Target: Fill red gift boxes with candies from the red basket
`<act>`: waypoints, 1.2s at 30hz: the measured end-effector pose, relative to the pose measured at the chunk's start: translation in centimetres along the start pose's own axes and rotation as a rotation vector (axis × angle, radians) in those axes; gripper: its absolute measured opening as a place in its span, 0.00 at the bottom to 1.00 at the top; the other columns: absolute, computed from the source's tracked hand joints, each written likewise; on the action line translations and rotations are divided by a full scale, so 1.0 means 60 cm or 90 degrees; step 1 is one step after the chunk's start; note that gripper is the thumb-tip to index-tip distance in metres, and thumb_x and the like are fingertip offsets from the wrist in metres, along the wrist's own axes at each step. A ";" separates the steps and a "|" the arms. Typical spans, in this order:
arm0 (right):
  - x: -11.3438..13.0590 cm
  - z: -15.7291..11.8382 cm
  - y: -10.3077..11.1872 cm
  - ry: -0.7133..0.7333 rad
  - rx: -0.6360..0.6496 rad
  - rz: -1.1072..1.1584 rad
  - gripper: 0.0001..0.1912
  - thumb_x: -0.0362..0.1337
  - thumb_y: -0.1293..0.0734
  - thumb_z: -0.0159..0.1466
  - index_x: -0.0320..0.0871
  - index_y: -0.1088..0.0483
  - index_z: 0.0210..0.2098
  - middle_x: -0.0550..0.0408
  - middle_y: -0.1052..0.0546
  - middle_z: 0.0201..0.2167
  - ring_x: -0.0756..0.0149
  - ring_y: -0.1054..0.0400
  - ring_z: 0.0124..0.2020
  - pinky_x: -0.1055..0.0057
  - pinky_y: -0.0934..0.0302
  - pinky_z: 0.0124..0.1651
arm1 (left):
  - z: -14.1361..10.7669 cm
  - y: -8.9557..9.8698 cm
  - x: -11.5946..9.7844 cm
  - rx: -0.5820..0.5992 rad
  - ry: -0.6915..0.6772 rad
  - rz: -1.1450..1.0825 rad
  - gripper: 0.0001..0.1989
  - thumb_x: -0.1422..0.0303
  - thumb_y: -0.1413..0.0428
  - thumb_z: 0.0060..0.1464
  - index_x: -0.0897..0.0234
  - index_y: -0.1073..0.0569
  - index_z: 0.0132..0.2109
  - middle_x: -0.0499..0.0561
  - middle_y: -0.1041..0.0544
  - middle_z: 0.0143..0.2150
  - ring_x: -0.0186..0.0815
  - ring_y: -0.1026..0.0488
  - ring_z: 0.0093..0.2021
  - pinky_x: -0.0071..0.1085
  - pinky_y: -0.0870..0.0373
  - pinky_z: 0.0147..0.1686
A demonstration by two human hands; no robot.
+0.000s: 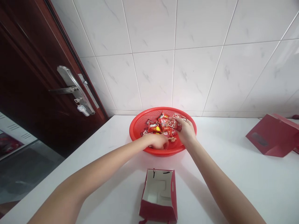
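Observation:
A red perforated plastic basket (163, 152) holds several red and gold wrapped candies (154, 128) and a few unwrapped peanuts (173, 139). My left hand (159, 141) reaches over the near rim, its fingers curled down inside; whatever they grip is hidden. At the basket's right side, my right hand (186, 130) pinches a red-and-white patterned packet (174, 123) between thumb and fingers, just above the pile. In front of the basket, an open dark-red cardboard box (158, 213) with a white interior lies nearest to me, touched by neither hand.
The white table (112, 137) meets a tiled wall (154, 77) behind the basket. At the right stands a closed dark-red box (272, 135) with a handle slot. Past the table's left edge is a brown door (30, 62) with a metal handle and keys.

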State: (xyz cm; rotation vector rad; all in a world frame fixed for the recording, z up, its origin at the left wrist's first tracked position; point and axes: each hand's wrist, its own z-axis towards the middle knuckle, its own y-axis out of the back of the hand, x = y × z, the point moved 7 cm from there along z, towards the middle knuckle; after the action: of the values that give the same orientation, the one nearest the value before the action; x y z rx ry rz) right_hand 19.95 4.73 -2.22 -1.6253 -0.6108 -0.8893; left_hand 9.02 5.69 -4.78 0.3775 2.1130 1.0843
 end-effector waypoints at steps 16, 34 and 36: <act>-0.001 -0.007 -0.006 -0.030 -0.012 0.015 0.03 0.30 0.30 0.58 0.42 0.26 0.28 0.51 0.17 0.30 0.60 0.22 0.29 0.70 0.30 0.25 | -0.059 0.100 0.057 -0.440 -0.099 -0.213 0.21 0.50 0.36 0.48 0.66 0.19 0.36 0.53 0.18 0.34 0.40 0.24 0.35 0.32 0.31 0.36; -0.012 -0.006 -0.010 -0.067 0.027 -0.050 0.04 0.31 0.30 0.61 0.41 0.26 0.29 0.51 0.17 0.30 0.66 0.26 0.23 0.73 0.33 0.24 | -0.056 0.103 0.073 -0.475 -0.109 -0.333 0.24 0.54 0.30 0.40 0.68 0.19 0.41 0.55 0.19 0.37 0.42 0.23 0.39 0.36 0.27 0.41; -0.013 -0.002 -0.008 -0.059 0.033 -0.060 0.04 0.31 0.31 0.62 0.42 0.25 0.30 0.52 0.18 0.28 0.67 0.29 0.20 0.73 0.35 0.21 | -0.054 0.099 0.072 -0.457 -0.104 -0.309 0.27 0.58 0.32 0.44 0.69 0.21 0.50 0.51 0.21 0.32 0.38 0.26 0.34 0.33 0.29 0.37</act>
State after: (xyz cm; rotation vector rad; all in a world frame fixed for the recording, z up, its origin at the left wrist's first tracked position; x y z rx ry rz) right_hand 19.07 4.76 -2.57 -1.6078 -0.7744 -0.8635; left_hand 3.33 9.75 -0.83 -0.3611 1.4291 1.3526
